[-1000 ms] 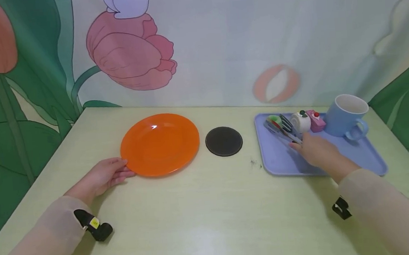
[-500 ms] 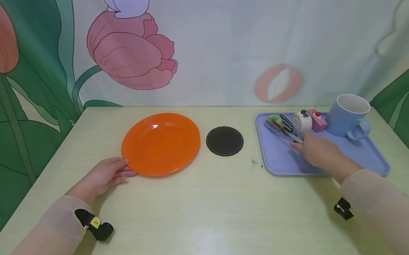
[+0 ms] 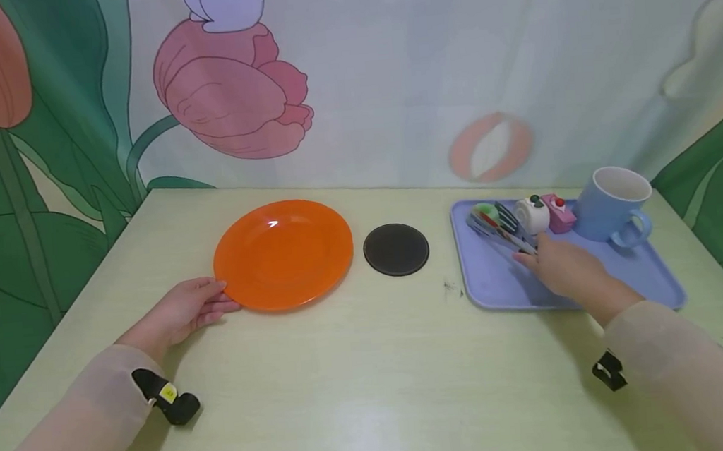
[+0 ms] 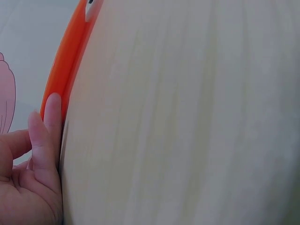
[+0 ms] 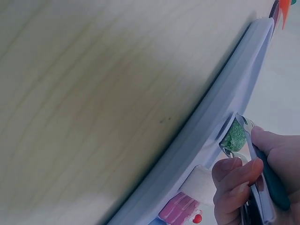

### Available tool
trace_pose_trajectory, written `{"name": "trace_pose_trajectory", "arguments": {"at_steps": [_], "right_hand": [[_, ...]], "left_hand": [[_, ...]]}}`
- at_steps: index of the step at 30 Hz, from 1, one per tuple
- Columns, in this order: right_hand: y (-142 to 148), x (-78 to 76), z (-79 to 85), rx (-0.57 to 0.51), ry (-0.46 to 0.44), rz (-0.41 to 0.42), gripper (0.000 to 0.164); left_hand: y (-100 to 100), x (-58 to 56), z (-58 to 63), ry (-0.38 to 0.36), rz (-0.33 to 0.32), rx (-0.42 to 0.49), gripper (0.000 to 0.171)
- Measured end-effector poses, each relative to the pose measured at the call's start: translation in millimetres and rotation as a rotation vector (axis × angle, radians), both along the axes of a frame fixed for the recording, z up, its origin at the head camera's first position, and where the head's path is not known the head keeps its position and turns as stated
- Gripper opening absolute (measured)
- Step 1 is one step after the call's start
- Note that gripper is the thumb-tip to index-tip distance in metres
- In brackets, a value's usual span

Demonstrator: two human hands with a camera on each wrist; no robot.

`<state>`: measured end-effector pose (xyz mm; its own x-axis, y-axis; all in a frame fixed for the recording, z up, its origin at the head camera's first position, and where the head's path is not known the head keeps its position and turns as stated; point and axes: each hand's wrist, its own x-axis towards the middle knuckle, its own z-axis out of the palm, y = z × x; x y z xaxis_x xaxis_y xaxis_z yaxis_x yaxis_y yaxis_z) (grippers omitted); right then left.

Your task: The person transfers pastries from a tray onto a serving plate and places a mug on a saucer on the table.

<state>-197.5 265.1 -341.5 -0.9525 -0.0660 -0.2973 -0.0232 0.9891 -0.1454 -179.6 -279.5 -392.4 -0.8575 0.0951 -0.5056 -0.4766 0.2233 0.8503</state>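
On the left, my left hand (image 3: 192,308) holds the rim of an orange plate (image 3: 284,256), thumb at the edge and fingers beside and below it. The left wrist view shows fingers (image 4: 54,108) against the plate's outer side (image 4: 70,51). Over the blue tray (image 3: 501,292), my right hand (image 3: 565,266) grips metal tongs (image 3: 516,240). A small green piece (image 3: 486,211) lies between the tong ends; in the right wrist view this green piece (image 5: 233,137) looks speckled. Whether the tongs squeeze it, I cannot tell. The tray also bears a white roll cake (image 3: 531,215) and a pink cake (image 3: 559,213).
A light blue mug (image 3: 608,202) stands at the tray's back right corner, handle to the front right. Between plate and tray lies a round black coaster (image 3: 396,250). A printed curtain (image 3: 381,75) hangs behind the pale table (image 3: 361,381).
Both hands stay nearly where they were, the left at the plate and the right on the tongs. Only a slight shift of the whole head view shows.
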Motion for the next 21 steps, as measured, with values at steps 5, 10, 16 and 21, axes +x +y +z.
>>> {"name": "trace_pose_trajectory", "arguments": {"at_steps": [5,10,16,21], "right_hand": [[0.9,0.6,-0.4,-0.002,-0.003,-0.004,0.073],[0.9,0.8,-0.1,-0.003,-0.010,-0.004,0.070],[1.9,-0.1,-1.0,0.003,0.008,0.001,0.072],[1.9,-0.7,-1.6,-0.008,0.005,-0.005,0.070]], "left_hand": [[0.1,-0.5,-0.5,-0.002,0.001,-0.002,0.053],[0.6,-0.3,-0.1,-0.009,0.008,-0.010,0.054],[0.4,-0.1,0.0,-0.009,0.012,-0.005,0.053],[0.0,0.5,0.1,-0.002,0.004,-0.005,0.055]]}}
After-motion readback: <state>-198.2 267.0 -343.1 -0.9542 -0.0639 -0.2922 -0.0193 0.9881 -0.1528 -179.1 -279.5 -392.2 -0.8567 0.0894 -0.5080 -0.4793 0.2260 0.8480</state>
